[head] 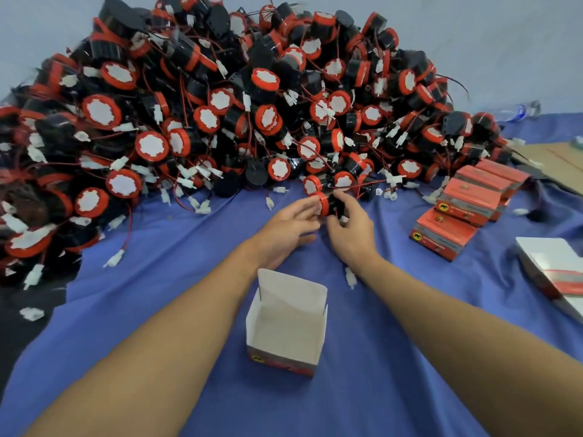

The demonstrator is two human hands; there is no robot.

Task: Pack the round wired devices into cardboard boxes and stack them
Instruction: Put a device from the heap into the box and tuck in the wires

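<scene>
Both hands meet over the blue cloth [176,247] that covers the table, just in front of a big pile of devices [220,99], black round bodies with red rims, white faces, thin red wires and white plugs. Between the hands is one round device [326,204], turned on its side with its red rim towards the left. The left hand [291,223] has its fingers lightly bent, the tips and thumb pinching the red rim. The right hand [351,230] curls its fingers over the black body from above, with the thumb tucked underneath. A white plug [350,276] lies on the cloth just beside the right wrist.

Nearer the person, between the two forearms, stands an open box [285,329], white inside, its lid flap upright at the back and nothing in it. To the right, well apart from the hands, closed red boxes [463,209] lie stacked in a stepped row. Farther right, at the edge of view, is a bundle of flat unfolded boxes [555,272]. A clear bottle [517,110] lies behind the pile on the right, and a brown cardboard sheet [555,159] sits beyond the closed boxes.
</scene>
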